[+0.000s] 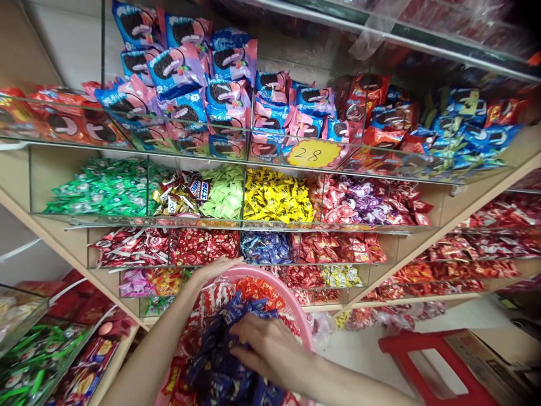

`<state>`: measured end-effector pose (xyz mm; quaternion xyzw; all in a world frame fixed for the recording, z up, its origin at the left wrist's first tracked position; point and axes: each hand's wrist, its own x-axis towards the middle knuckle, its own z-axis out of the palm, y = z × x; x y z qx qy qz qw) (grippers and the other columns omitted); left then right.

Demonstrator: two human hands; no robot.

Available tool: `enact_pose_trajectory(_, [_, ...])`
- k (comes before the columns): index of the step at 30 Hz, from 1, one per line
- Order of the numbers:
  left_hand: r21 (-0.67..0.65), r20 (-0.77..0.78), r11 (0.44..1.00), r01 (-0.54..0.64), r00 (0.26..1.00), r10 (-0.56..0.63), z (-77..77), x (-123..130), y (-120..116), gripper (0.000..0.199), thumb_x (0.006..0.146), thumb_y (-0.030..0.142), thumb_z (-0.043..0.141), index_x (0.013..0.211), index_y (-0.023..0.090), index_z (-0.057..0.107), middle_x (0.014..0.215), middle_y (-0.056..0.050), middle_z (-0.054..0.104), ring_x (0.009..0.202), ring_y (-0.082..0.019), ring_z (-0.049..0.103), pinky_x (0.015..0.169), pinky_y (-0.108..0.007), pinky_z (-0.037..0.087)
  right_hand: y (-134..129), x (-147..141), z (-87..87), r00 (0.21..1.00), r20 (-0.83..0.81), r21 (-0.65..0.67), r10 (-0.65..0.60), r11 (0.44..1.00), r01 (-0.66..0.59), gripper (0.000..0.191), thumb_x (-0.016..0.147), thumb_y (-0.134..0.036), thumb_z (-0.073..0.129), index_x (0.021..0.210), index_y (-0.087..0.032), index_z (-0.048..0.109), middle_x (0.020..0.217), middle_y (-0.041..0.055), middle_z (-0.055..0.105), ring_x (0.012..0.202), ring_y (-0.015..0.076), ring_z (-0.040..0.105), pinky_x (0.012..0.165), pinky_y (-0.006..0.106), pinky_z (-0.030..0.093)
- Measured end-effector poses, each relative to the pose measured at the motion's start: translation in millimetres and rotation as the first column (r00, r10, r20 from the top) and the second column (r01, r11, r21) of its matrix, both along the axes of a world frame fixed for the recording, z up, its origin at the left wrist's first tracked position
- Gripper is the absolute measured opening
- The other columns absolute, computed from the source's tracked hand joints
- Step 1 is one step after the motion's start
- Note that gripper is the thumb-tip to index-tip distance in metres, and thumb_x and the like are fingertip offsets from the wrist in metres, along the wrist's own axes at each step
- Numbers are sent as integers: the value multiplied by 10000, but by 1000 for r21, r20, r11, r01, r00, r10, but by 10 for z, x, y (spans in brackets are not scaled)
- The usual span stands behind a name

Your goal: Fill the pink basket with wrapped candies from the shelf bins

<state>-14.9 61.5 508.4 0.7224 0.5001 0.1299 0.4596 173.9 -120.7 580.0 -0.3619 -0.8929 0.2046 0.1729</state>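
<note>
A pink round basket [302, 316] full of wrapped candies is in front of me, close under the shelves. My left hand [217, 268] reaches over its far left rim, fingers stretched out at the shelf edge; the thumb is hidden. Inside the basket, my right hand [268, 345] curls its fingers into a heap of dark blue wrapped candies [217, 344]. Around that heap lie orange-red wrapped candies [256, 287] and red-and-white wrapped candies [215, 296]. Shelf compartments just beyond hold blue wrapped candies [266, 248] and red wrapped candies [205, 245].
Glass-fronted shelves carry yellow candies [276, 194], green candies [105, 186] and blue-pink cookie packs [177, 70]. A yellow tag [310, 153] reads 28. A red plastic stool [406, 355] and a cardboard box [486, 355] stand at the lower right.
</note>
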Motion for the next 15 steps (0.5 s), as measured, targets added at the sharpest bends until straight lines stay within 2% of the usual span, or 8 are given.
enact_pose_trajectory(2, [-7, 2, 1000, -1, 1000, 1, 5, 9, 0, 601, 736, 664, 399, 981, 193, 682, 994, -46, 654, 1024, -237, 498, 933, -313, 299, 190, 61, 7, 989, -125, 10, -74, 997, 76, 246, 890, -314, 432, 1081, -202, 539, 961, 45, 605, 829, 151, 578, 704, 245, 432])
enact_pose_trajectory(4, [-6, 26, 1000, 20, 999, -20, 34, 21, -19, 602, 740, 659, 399, 981, 185, 679, 1026, -48, 645, 1030, -228, 498, 930, -308, 308, 478, 142, -66, 950, -255, 3, -181, 982, 189, 213, 878, -295, 453, 1014, -192, 580, 921, 40, 617, 826, 153, 570, 734, 263, 427])
enact_pose_trajectory(6, [-31, 54, 999, 26, 998, -24, 74, 34, -53, 611, 741, 665, 395, 975, 178, 680, 1002, -46, 652, 988, -226, 518, 909, -310, 329, 834, 236, -208, 854, -377, -107, -359, 933, 345, 166, 844, -282, 504, 924, -186, 612, 848, 24, 623, 755, 142, 565, 704, 256, 424])
enact_pose_trajectory(7, [-56, 65, 998, 14, 998, -10, 93, 38, -71, 620, 738, 673, 392, 964, 175, 683, 954, -44, 662, 942, -228, 536, 881, -313, 349, 1023, 281, -294, 767, -430, -241, -476, 879, 411, 134, 811, -271, 551, 876, -180, 623, 822, 15, 624, 718, 131, 561, 678, 240, 423])
enact_pose_trajectory(8, [-74, 76, 997, 2, 997, 4, 111, 42, -88, 627, 735, 680, 388, 952, 173, 685, 896, -41, 669, 890, -229, 549, 848, -315, 368, 1210, 322, -383, 647, -441, -416, -622, 780, 467, 92, 775, -254, 596, 804, -171, 624, 762, -2, 617, 652, 112, 549, 635, 221, 419])
enact_pose_trajectory(10, [-92, 89, 996, -7, 996, 16, 138, 45, -113, 635, 732, 693, 380, 922, 173, 693, 801, -35, 664, 809, -227, 558, 792, -314, 387, 1556, 380, -551, 549, -408, -524, -729, 680, 513, 89, 788, -226, 576, 774, -141, 597, 679, -17, 582, 491, 74, 484, 506, 203, 391])
enact_pose_trajectory(12, [-79, 81, 997, -9, 997, 15, 159, 43, -124, 628, 725, 697, 392, 923, 183, 695, 808, -36, 660, 821, -229, 552, 790, -306, 382, 1838, 397, -685, 472, -359, -609, -805, 585, 535, 100, 817, -208, 541, 794, -116, 574, 622, -31, 544, 404, 51, 414, 419, 192, 348])
enact_pose_trajectory(15, [-64, 45, 998, -17, 999, 20, 180, 40, -123, 636, 717, 704, 400, 964, 193, 688, 910, -41, 660, 896, -239, 537, 825, -296, 363, 2134, 362, -812, 377, -278, -713, -883, 453, 536, 143, 855, -241, 518, 851, -104, 560, 648, -33, 538, 438, 45, 442, 420, 177, 378])
